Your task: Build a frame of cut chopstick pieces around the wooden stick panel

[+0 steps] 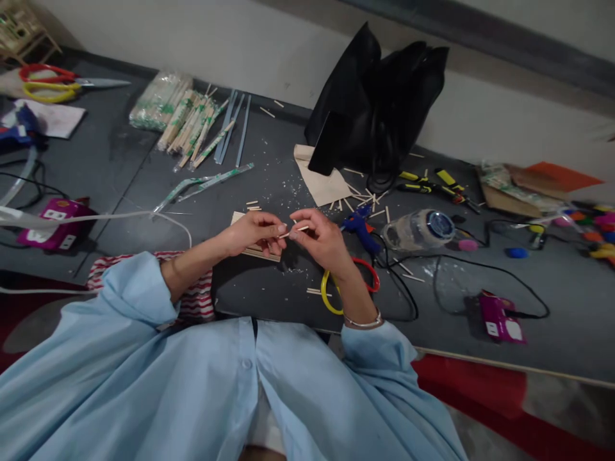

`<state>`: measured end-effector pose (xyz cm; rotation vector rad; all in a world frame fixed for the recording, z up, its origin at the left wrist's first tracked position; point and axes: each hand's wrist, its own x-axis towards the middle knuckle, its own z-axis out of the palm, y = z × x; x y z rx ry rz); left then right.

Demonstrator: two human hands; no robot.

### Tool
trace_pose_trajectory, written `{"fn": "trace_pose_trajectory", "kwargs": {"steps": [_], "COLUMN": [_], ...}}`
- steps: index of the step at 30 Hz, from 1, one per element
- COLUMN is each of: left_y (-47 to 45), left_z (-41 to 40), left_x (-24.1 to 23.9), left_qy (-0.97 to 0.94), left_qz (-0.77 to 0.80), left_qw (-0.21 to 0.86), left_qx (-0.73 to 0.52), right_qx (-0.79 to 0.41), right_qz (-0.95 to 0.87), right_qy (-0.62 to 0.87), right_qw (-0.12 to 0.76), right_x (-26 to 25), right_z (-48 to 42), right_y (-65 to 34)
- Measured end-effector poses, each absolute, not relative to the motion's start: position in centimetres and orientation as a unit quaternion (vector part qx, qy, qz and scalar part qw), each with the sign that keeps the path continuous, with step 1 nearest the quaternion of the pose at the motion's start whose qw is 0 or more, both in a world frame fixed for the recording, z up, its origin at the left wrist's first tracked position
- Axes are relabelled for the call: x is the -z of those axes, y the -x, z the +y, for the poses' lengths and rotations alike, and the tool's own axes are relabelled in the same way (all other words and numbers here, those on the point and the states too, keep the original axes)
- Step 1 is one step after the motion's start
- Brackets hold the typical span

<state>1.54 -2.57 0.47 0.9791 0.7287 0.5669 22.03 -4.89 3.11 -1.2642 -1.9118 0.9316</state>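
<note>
My left hand (257, 232) and my right hand (319, 237) meet above the dark mat, both pinching one short wooden stick (294, 232) between their fingertips. Under my left hand lies a flat panel of glued sticks (262, 253). A yellow and red pair of scissors (354, 282) lies beneath my right wrist, and a blue glue gun (358, 225) rests just right of my right hand. Cut stick pieces (314, 292) are scattered around.
A black bag (379, 102) stands at the back. Wrapped chopsticks (192, 125) lie at back left, with a second pair of scissors (48, 83) beyond. A clear jar (418, 229), pliers (432, 184), black cables (446, 282) and two magenta boxes (500, 317) (55, 224) are around.
</note>
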Motion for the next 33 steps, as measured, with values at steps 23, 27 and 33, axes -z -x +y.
{"fn": "trace_pose_trajectory", "kwargs": {"steps": [23,27,33], "left_y": [-2.3,-2.5,-2.7], "left_z": [-3.3,-3.6,-3.7], "left_x": [0.1,0.2,0.3], "left_qy": [-0.283,-0.280,-0.274], "left_qz": [0.308,0.306,0.318], "left_qw": [0.825,0.828,0.823], "left_qx": [-0.381,-0.377,-0.382], "right_qx": [-0.149,-0.147,-0.179], "right_qz": [-0.794,-0.790,-0.779], "right_qy": [0.463,0.483,0.488], "right_qw": [0.363,0.348,0.349], "right_x": [-0.6,-0.5,-0.4], "right_z": [-5.8,-5.8,-5.7], "right_y": [-21.0,-20.9,-20.9]}}
